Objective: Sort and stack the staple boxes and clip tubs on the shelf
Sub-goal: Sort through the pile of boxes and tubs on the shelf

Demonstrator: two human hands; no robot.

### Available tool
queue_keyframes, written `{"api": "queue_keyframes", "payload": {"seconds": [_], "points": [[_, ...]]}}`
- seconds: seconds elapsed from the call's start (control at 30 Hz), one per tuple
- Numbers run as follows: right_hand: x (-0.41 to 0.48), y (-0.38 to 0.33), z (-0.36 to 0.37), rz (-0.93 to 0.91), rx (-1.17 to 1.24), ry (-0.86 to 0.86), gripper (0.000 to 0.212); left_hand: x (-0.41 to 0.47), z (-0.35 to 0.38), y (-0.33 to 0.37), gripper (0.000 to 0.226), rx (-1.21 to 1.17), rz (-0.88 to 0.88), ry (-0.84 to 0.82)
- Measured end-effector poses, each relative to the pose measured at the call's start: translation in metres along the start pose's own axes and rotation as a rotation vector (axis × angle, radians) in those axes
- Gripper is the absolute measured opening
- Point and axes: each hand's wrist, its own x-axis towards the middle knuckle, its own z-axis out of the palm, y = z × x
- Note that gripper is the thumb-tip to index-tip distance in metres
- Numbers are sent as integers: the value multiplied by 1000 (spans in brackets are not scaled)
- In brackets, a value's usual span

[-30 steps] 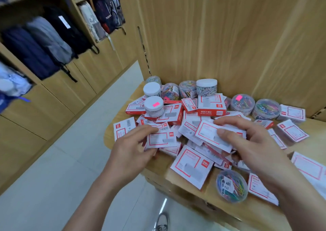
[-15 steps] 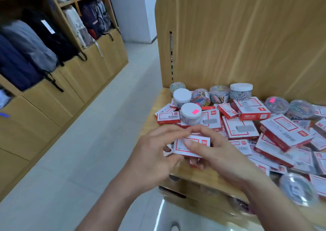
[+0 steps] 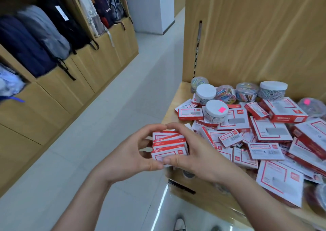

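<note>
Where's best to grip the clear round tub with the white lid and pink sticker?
Take the clear round tub by its curved side wall just under the white lid, coming straight down from above. It stands upright on flat red-and-white staple boxes, top free, base crowded. The left hand and right hand hold a stack of small boxes, so free one first.

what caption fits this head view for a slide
Left hand and right hand grip a stack of red-and-white cardboard staple boxes by a light wooden shelf.

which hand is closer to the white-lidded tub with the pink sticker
Right. The right hand is just below-left of the white-lidded pink-stickered tub; the left hand is farther left.
</note>
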Motion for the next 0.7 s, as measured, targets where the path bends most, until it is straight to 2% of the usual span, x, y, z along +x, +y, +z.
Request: {"api": "queue_keyframes", "payload": {"seconds": [0.07, 0.13, 0.2, 0.27, 0.37, 0.5, 0.6, 0.7], "points": [[7, 1, 7, 20, 73, 17, 60, 1, -2, -3, 73, 43, 0, 23], [13, 4, 11, 5, -8, 60, 61, 5, 0, -7, 69, 50, 31, 94], [17, 10, 11, -25, -143, 107, 71, 8, 2, -12, 65, 49, 52, 171], [14, 18, 5, -21, -341, 154, 84, 12, 0, -20, 66, 95, 49, 226], [3, 31, 1, 63, -775, 261, 89, 17, -7, -34, 71, 152, 21, 242], [4, 52, 15, 125, -1179, 327, 70, 24, -10, -48, 65, 245, 37, 214], [9, 52, 11, 112, -1245, 354, 63, 29, -10, -56, 62, 410, 121, 209], [12, 48, 3, 76, -1294, 288, 69, 31, -9, -61, 62, 509, 144, 184]]}}
